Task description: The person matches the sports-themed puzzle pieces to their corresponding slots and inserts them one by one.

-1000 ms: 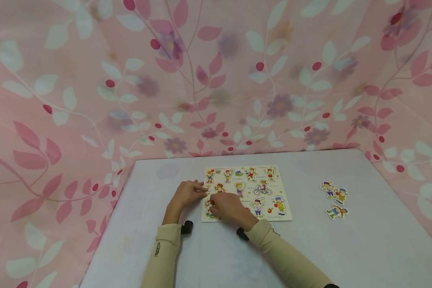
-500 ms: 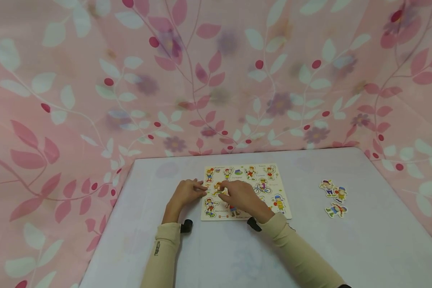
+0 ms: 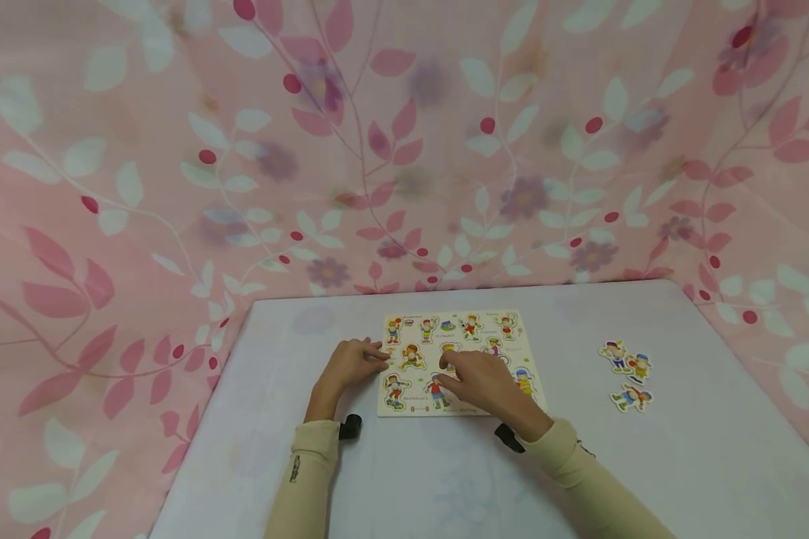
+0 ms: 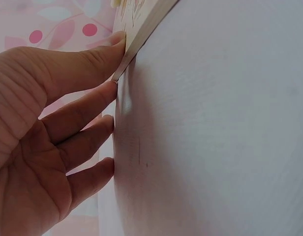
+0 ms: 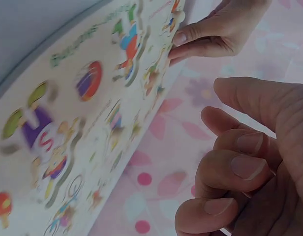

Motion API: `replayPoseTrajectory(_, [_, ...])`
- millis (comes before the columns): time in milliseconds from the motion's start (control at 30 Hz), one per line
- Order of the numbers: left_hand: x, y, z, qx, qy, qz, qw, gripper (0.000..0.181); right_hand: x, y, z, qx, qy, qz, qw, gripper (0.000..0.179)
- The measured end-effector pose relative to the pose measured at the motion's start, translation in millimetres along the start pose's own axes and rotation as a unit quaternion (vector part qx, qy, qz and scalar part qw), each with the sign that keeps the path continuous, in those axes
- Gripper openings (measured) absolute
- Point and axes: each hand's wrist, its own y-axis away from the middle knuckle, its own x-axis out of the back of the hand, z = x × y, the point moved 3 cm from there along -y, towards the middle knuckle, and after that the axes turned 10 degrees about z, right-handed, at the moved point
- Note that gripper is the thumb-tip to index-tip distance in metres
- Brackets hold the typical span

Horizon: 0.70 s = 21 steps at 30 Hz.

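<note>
A cream wooden puzzle board [image 3: 418,383] with cartoon sports figures lies flat on the table. My left hand [image 3: 347,364] pinches its left edge. In the left wrist view, the thumb is on top of the board [image 4: 144,29] and the index fingertip meets its side. My right hand [image 3: 482,383] hovers over the board's middle, fingers loosely curled and thumb apart. Nothing shows between them in the right wrist view. A purple-clad figure with an S [image 5: 41,130] lies in the board there. The right hand hides several figures in the head view.
Three loose puzzle pieces lie right of the board: a purple-and-white figure [image 3: 616,357], a yellow-clad figure [image 3: 639,367] and a green-and-blue figure [image 3: 631,397]. White cloth covers the table [image 3: 404,479]. A pink floral curtain [image 3: 404,150] hangs behind it.
My right hand has moved rightward from the board's lower left to its middle, uncovering figures at the lower left. The left hand stays at the board's left edge.
</note>
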Motion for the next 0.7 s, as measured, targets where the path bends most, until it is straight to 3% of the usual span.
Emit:
replayPoseTrajectory(300, [0.0,-0.4,1.5,-0.004,-0.003,-0.002,1.0000,0.014,18.0,22.0,19.8,-0.037,0.020,0.009,0.9991,0.017])
replayPoseTrajectory(567, [-0.2,-0.5,2.1,-0.008,0.001,0.003,1.0000,0.015,33.3,40.5,39.9,-0.024,0.039,0.037,0.9983,0.017])
replayPoseTrajectory(700, [-0.8,0.0,1.2,-0.010,0.001,0.006,0.9999,0.015,44.0,52.9,58.3,-0.039,0.057,0.043,0.9967,0.018])
